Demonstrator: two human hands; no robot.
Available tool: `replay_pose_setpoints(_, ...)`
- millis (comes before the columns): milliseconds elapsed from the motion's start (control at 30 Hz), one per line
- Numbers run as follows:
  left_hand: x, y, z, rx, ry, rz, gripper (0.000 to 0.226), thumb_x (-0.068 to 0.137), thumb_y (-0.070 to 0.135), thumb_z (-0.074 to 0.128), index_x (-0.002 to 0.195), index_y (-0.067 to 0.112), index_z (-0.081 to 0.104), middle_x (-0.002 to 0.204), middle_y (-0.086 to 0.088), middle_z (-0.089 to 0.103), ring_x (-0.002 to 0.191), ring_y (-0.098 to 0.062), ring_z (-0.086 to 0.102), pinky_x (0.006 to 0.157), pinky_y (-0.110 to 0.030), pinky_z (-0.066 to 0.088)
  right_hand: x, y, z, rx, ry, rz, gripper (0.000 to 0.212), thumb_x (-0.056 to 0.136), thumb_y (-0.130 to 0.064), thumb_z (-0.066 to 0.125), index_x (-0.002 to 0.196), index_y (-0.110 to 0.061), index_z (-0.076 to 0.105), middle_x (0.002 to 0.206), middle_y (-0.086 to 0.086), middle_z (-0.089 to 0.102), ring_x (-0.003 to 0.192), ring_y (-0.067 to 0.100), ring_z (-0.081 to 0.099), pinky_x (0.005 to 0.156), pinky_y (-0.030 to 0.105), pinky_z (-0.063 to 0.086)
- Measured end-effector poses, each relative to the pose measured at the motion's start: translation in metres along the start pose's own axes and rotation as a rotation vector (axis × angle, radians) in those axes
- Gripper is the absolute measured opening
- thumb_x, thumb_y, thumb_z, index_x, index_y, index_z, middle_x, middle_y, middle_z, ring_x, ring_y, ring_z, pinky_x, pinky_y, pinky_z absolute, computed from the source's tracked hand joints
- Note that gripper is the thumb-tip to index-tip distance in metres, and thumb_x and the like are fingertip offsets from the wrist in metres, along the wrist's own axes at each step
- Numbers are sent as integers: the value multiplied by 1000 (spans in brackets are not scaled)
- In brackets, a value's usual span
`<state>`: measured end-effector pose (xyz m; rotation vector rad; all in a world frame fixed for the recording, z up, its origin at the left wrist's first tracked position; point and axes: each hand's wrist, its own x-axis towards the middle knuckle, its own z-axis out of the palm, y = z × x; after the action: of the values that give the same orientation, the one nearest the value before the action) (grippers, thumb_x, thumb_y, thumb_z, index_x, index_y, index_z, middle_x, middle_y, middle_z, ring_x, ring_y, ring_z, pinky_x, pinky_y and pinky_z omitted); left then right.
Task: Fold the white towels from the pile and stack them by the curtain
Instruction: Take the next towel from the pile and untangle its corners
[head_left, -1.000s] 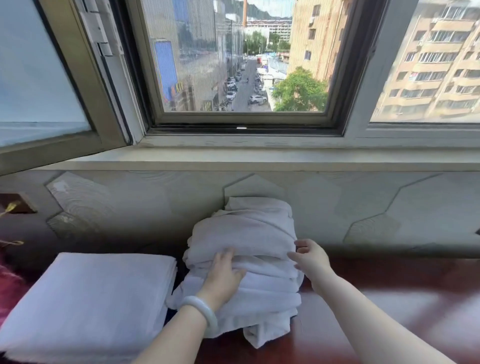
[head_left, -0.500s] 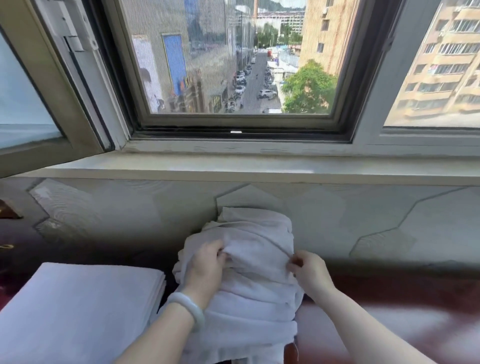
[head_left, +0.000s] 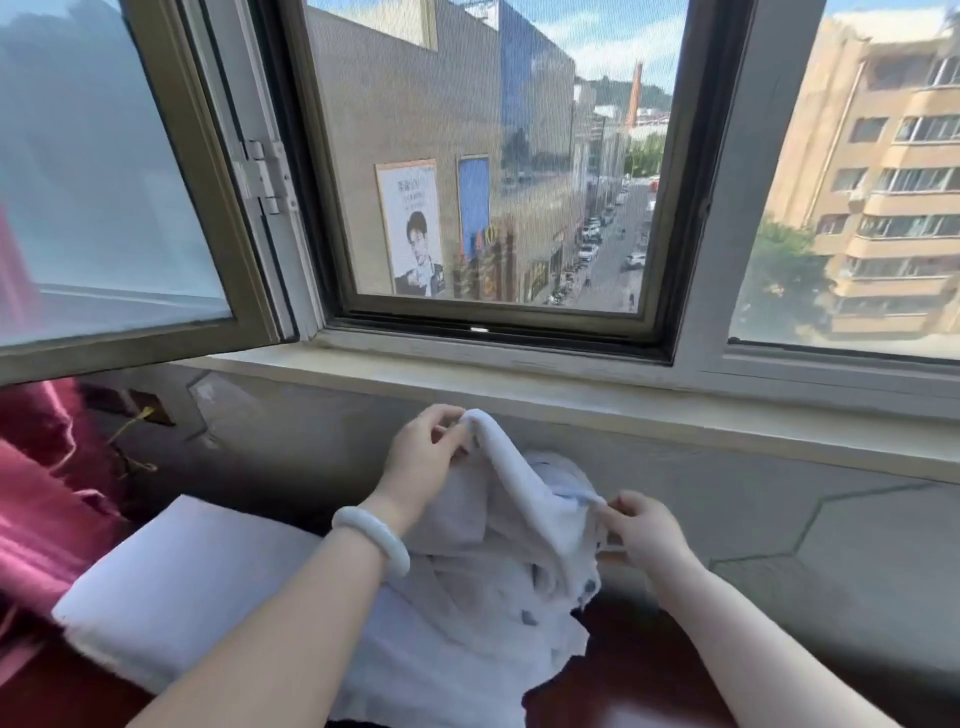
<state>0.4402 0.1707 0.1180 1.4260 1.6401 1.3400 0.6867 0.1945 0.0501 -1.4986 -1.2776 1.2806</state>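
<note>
Towel (head_left: 524, 499), white, one: lifted above the pile (head_left: 467, 623) at back edge of wooden surface (head_left: 649, 675), below window sill (head_left: 571, 395). Left hand (head_left: 423, 457) grips top corner; right hand (head_left: 644, 535) pinches lower edge. Folded stack (head_left: 197, 571) just beside pile, leftward; red curtain (head_left: 41, 493) past it, at surface's left end.

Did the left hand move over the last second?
Yes. The left hand rose from the front of the pile toward the window sill, now pinching the edge of a lifted towel.

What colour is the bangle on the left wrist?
Milky white, plain and smooth with no pattern: the bangle shows best in the head view.
</note>
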Motion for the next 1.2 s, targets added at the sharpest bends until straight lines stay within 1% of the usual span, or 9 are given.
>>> replay_pose_setpoints(100, -24, -6, 6, 82, -6, -183, 64, 94, 11, 60, 150, 18, 29, 123, 0, 52, 119, -17, 51, 105, -32, 40, -7, -40, -28, 104, -19, -56, 20, 95, -12, 60, 77, -2, 59, 80, 21, 65, 69, 34, 66, 60, 43, 60)
replay_pose_setpoints(233, -74, -42, 25, 274, 1, -335, 54, 80, 26, 69, 128, 9, 50, 124, -12, 58, 113, -27, 57, 94, -35, 48, -13, -86, -35, 84, 11, -252, 20, 93, -9, 61, 74, -1, 61, 70, 18, 58, 56, 25, 57, 52, 33, 56)
replay_pose_setpoints(333, -99, -43, 44, -31, -201, -499, 53, 62, 52, 68, 98, 14, 59, 100, -8, 64, 88, -23, 60, 81, -33, 52, -19, -120, -34, 65, 47, -421, 22, 91, -12, 65, 68, -9, 62, 66, 12, 51, 61, 20, 45, 58, 31, 42)
replay_pose_setpoints(500, -90, -11, 60, -931, -304, -667, 66, 88, 56, 56, 118, -2, 61, 119, -21, 67, 109, -32, 65, 98, -44, 47, -33, -152, -42, 158, 21, -484, 21, 92, -22, 63, 73, -13, 64, 66, 5, 47, 62, 14, 41, 54, 28, 31)
replay_pose_setpoints(633, -77, -20, 58, -1005, -13, -730, 56, 98, 39, 52, 131, -6, 52, 116, -23, 66, 98, -32, 64, 91, -46, 50, -40, -129, -56, 414, -75, -268, 21, 96, -19, 55, 77, -18, 64, 73, 1, 60, 66, 13, 54, 58, 29, 37)
replay_pose_setpoints(733, -87, -22, 54, -1010, -52, -799, 51, 99, 29, 50, 120, -17, 54, 103, -34, 67, 93, -38, 65, 79, -47, 49, -50, -99, -59, 514, -90, -89, 16, 95, -19, 54, 84, -14, 65, 74, 4, 64, 61, 16, 59, 58, 31, 42)
replay_pose_setpoints(900, -123, -61, 50, -771, 4, -896, 44, 87, 2, 63, 123, -21, 51, 101, -31, 63, 87, -38, 62, 63, -40, 54, -87, -40, -43, 321, -222, 250, 36, 83, -28, 74, 95, 6, 72, 91, 22, 72, 76, 30, 69, 62, 32, 54)
replay_pose_setpoints(1033, -131, -92, 34, -402, 129, -894, 96, 39, -2, 81, 129, -14, 50, 126, -26, 58, 114, -38, 57, 95, -45, 49, -110, 9, -27, 87, -227, 227, 17, 60, -9, 82, 73, -1, 73, 80, 20, 69, 72, 25, 64, 68, 36, 48)
replay_pose_setpoints(1200, -124, -73, 9, 160, 324, -580, 72, 69, -2, 70, 135, -1, 42, 133, -24, 44, 125, -39, 40, 99, -45, 38, -115, 15, -18, 430, -151, -1, 19, 79, 12, 58, 71, -5, 61, 82, 18, 59, 76, 23, 57, 71, 34, 43)
